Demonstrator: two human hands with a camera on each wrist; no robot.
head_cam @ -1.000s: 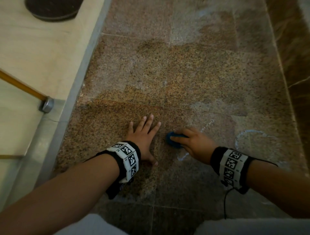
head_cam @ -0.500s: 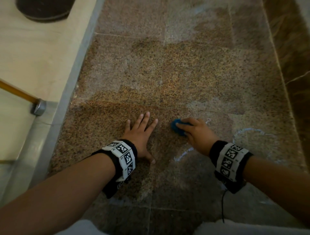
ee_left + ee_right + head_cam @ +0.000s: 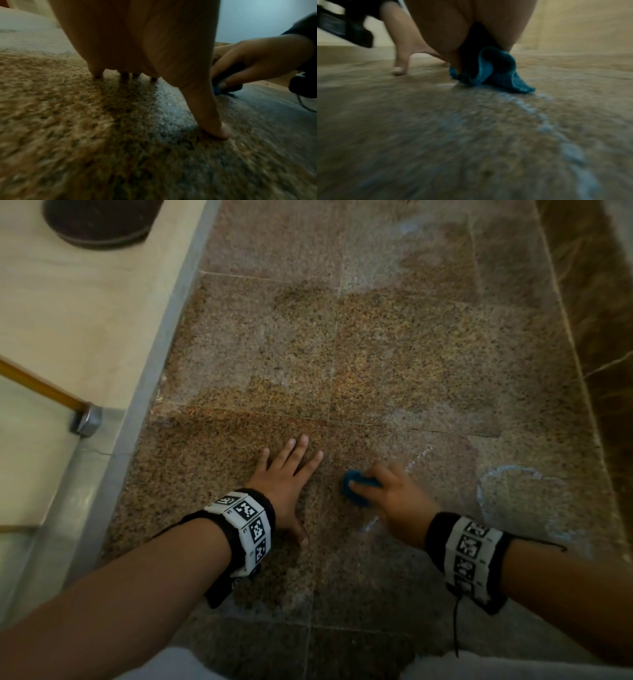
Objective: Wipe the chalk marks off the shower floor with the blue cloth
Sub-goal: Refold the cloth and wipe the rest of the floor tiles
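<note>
Head view shows the blue cloth (image 3: 358, 489) bunched into a small wad on the speckled granite shower floor (image 3: 394, 354), its visible part poking out toward the left from under the right hand (image 3: 394, 498); bunched as it is, no clear long axis can be told. The right hand's fingers are curled over the cloth and press it to the stone, so the cloth lies beneath the fingertips, at their far left end. A thin chalk line (image 3: 368, 525) shows just below that hand and another short stroke (image 3: 419, 457) beyond it, with a looped chalk outline (image 3: 507, 474) farther right, well apart from the cloth. The left hand (image 3: 287, 484) lies flat on the floor just beside the cloth, fingers straight and spread, holding nothing. The right wrist view adds what the head view hides: a fold of the cloth (image 3: 489, 70) hangs out from under the palm, one corner trailing onto the floor toward the right of the picture, touching the far end of a pale chalk line (image 3: 546, 127) that runs toward the camera. The left wrist view shows the left thumb tip (image 3: 221, 131) planted on the stone, and the cloth (image 3: 221, 89) as a dark blue sliver under the right hand's fingers (image 3: 243, 71).
</note>
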